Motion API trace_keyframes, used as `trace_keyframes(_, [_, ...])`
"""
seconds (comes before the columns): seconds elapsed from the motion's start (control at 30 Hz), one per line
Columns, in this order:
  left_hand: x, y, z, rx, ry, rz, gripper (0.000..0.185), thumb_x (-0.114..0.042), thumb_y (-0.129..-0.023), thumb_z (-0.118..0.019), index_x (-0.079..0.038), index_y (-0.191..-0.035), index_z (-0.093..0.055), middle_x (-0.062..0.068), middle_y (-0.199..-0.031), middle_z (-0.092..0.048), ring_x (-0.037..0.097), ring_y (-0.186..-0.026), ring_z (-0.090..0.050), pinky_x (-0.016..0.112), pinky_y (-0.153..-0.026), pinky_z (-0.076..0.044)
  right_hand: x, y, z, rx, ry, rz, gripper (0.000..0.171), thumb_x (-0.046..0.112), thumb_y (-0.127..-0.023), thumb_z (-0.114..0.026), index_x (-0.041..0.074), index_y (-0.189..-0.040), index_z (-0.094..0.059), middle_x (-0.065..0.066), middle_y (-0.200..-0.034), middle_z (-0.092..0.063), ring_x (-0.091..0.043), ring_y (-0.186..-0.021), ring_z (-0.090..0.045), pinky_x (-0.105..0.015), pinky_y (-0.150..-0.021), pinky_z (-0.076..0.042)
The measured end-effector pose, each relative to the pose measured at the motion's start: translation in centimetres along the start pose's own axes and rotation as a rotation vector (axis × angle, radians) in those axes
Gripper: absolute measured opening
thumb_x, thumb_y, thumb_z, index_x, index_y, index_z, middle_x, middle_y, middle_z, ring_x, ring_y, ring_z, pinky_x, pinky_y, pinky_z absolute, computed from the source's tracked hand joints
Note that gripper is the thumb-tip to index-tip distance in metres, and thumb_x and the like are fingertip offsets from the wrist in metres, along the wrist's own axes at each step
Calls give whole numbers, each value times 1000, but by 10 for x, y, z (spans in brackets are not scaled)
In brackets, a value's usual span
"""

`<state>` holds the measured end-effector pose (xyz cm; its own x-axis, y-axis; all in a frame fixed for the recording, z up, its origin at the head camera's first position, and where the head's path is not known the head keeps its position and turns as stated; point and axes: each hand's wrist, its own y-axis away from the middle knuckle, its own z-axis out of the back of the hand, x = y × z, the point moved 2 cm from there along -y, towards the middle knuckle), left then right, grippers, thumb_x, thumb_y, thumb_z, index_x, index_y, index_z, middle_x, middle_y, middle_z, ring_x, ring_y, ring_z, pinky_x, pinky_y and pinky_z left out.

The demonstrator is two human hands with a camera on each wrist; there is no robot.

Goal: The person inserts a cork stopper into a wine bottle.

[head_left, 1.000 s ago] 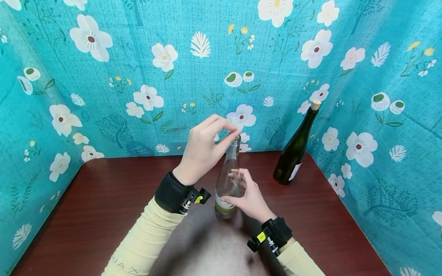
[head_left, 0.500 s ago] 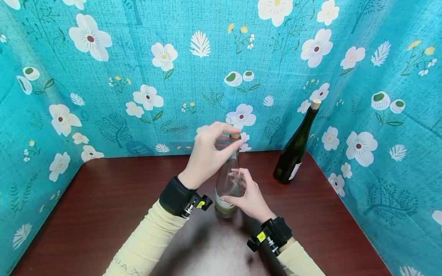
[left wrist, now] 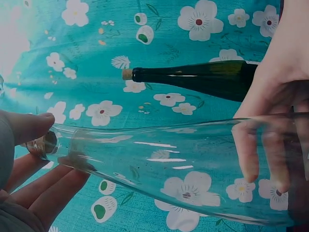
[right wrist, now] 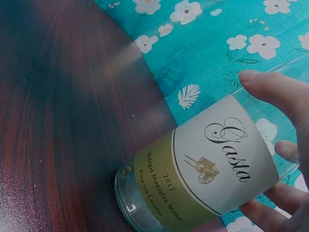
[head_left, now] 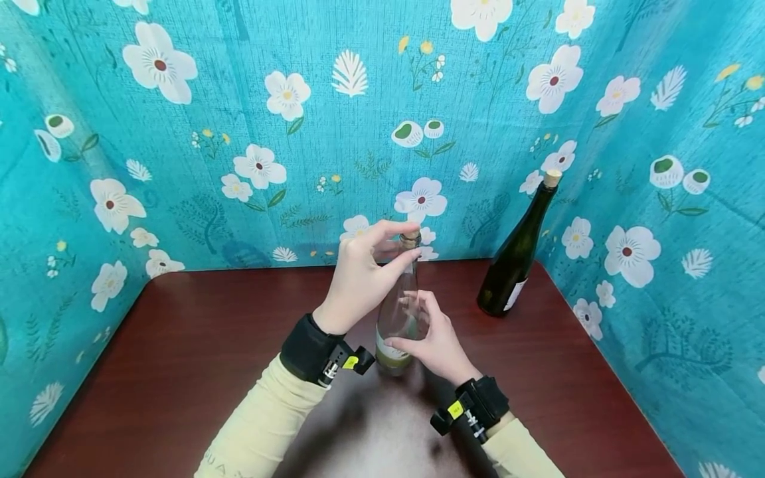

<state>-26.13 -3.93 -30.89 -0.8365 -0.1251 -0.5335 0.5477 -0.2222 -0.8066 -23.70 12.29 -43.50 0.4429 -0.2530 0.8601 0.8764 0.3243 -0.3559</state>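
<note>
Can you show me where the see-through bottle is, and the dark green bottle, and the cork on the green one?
clear bottle [head_left: 399, 312], head view, on its glass body above the label.
dark green bottle [head_left: 515, 262], head view, on the middle of its dark body.
cork [head_left: 552, 177], head view, on the pale stopper atop the green bottle's neck.

clear bottle [head_left: 399, 312]: glossy glass, paper label | table [head_left: 179, 345]: polished wood | backdrop [head_left: 239, 99]: woven cloth

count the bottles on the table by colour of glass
clear bottle: 1, held by the right hand, with the left hand at its cork
dark green bottle: 1, corked, at the table's back right
total: 2
</note>
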Motion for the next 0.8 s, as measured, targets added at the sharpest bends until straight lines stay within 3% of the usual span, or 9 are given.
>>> trace_keyframes(0.07, [1, 2, 1, -6, 0, -1, 34, 3, -87, -79, -3, -120, -72, 6, -114, -73, 16, -95, -74, 31, -84, -58, 0, 1, -1, 6, -2, 4, 76, 6, -81, -88, 5, -141, -42, -4, -135, -61, -23, -129, -56, -55, -107, -42])
trace_keyframes(0.27, [4, 4, -1, -24, 11, -9, 37, 3, -87, -79, -4, -122, -72, 4, -117, -73, 16, -95, -73, 32, -83, -58, -38, -3, -3, 12, 18, 18, 79, 25, -80, -90, 25, -142, -41, 6, -135, -61, -15, -128, -56, -49, -107, -43])
trace_keyframes(0.43, [17, 20, -5, 16, -61, 59, 60, -10, -91, -79, -14, -145, -55, 6, -122, -70, 14, -98, -73, 32, -80, -59, -43, -5, -3, 1, 25, 25, 78, 24, -80, -91, 25, -141, -42, 7, -135, -60, -14, -128, -56, -51, -106, -45])
trace_keyframes(0.5, [29, 37, -8, 80, -87, 139, 63, -20, -91, -80, -21, -148, -51, 2, -121, -70, 13, -98, -72, 33, -79, -59, -40, -3, -4, -8, 25, 12, 77, 20, -80, -91, 22, -140, -43, 7, -135, -60, -14, -126, -57, -52, -103, -46])
trace_keyframes(0.63, [60, 83, -16, 185, -67, 372, 61, -39, -85, -85, -32, -139, -57, -8, -120, -69, 11, -104, -69, 36, -83, -58, -23, 0, -4, -20, 13, -9, 76, 10, -79, -90, 13, -139, -44, 0, -135, -61, -19, -125, -59, -54, -100, -48])
trace_keyframes(0.7, [71, 104, -20, 188, -47, 484, 66, -46, -81, -86, -36, -139, -57, -12, -123, -68, 10, -109, -66, 39, -89, -56, -13, 1, -3, -23, 10, -5, 75, 6, -79, -89, 7, -140, -44, -4, -135, -61, -23, -125, -59, -54, -99, -49])
trace_keyframes(0.8, [82, 126, -22, 164, -36, 583, 75, -50, -79, -87, -40, -145, -53, -14, -127, -66, 9, -113, -64, 41, -92, -54, -6, 0, -2, -20, 12, 11, 74, 2, -80, -87, 2, -140, -43, -12, -136, -61, -29, -128, -57, -55, -101, -47])
